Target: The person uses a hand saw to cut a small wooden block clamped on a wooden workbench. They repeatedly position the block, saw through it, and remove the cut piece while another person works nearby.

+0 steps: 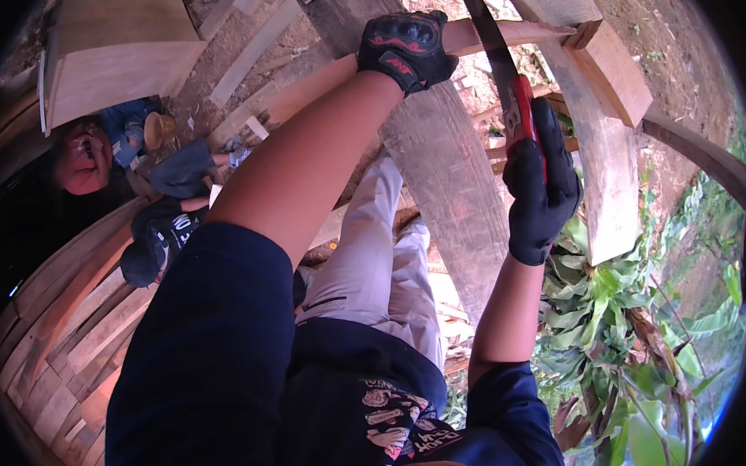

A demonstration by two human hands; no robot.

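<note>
My right hand [544, 179], in a black glove, is closed round the red handle of a handsaw [490, 38]. Its dark blade points up and away, lying across a narrow wooden strip [528, 34]. To the left of the blade, my left hand [406, 49], in a black glove with red marks, grips the same strip from above; its fingertips are mostly hidden. Beneath the strip runs a broad weathered plank [452, 170]. The strip's right end reaches a wooden block [611, 72] on another board [608, 178].
Two people sit or crouch at the left, one in a dark cap [140, 263]. Stacked boards [89, 345] lie at lower left, and a wooden box-like piece [126, 43] stands at upper left. Loose timber covers the ground beyond. Leafy plants [597, 312] grow on the right.
</note>
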